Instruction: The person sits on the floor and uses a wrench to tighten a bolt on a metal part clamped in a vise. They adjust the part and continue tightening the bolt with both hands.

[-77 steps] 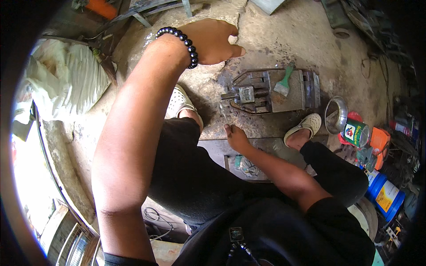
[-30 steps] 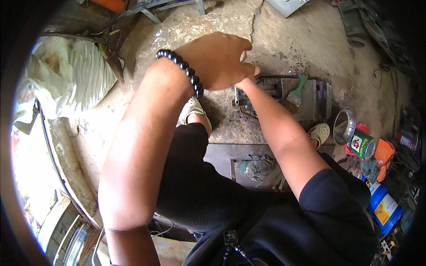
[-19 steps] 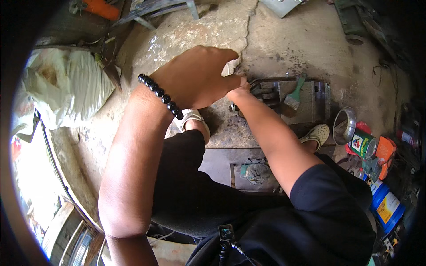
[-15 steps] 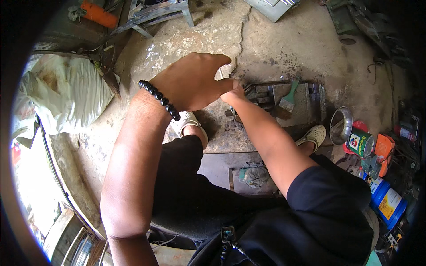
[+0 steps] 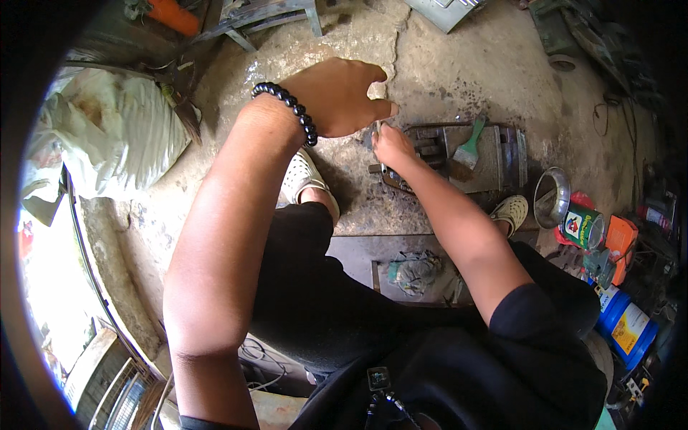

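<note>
My right hand [image 5: 393, 147] is closed on a thin metal piece [image 5: 378, 129] just over the left end of a grey metal machine block [image 5: 502, 154] on the concrete floor. My left hand [image 5: 337, 97], with a black bead bracelet [image 5: 287, 118] on its wrist, hovers right above. Its fingers are loosely curled, and its thumb points at the thin piece and almost touches my right hand. Nothing shows in its grasp. A paintbrush [image 5: 469, 147] with a green handle lies on the block.
A metal bowl [image 5: 552, 197], a tin can [image 5: 582, 226], an orange box [image 5: 620, 240] and a blue canister [image 5: 623, 322] crowd the right side. At left lies a white sack [image 5: 122, 136]. A rag [image 5: 416, 272] lies on a dark plate between my knees. My sandalled feet [image 5: 304, 175] flank the block.
My right hand has come up from near my knees to the block. My left hand has shifted slightly, staying above it. The view has tilted a little.
</note>
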The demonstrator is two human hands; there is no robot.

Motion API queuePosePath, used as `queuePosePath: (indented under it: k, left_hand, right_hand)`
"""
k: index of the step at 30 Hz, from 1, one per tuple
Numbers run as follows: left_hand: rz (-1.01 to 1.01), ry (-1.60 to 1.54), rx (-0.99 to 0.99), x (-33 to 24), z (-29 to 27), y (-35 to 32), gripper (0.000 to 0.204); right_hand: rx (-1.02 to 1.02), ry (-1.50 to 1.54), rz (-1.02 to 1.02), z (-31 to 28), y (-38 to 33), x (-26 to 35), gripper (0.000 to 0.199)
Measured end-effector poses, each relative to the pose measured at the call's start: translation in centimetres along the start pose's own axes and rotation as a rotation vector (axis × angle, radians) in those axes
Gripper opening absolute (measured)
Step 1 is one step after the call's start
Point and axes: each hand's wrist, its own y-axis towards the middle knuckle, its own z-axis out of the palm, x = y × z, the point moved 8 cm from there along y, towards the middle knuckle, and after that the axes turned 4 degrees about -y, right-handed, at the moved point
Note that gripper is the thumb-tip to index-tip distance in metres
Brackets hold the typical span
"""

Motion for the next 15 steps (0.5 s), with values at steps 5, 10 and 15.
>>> queuePosePath:
  k: [5, 10, 15]
  left_hand:
    - [-0.042, 0.023, 0.016, 0.6, -0.5, 0.1, 0.059]
    - [-0.037, 0.020, 0.056, 0.5, 0.1, 0.8, 0.060]
    - [-0.060, 0.070, -0.025, 1.4, -0.8, 0.6, 0.061]
  right_hand:
    - [0.026, -0.083, 0.035, 1.3, 5.0, -0.7, 0.033]
    - [-0.094, 0.087, 0.065, -3.2, 7.7, 0.1, 0.036]
    - [-0.318, 0.112, -0.487, -10.8, 7.0, 5.4, 0.034]
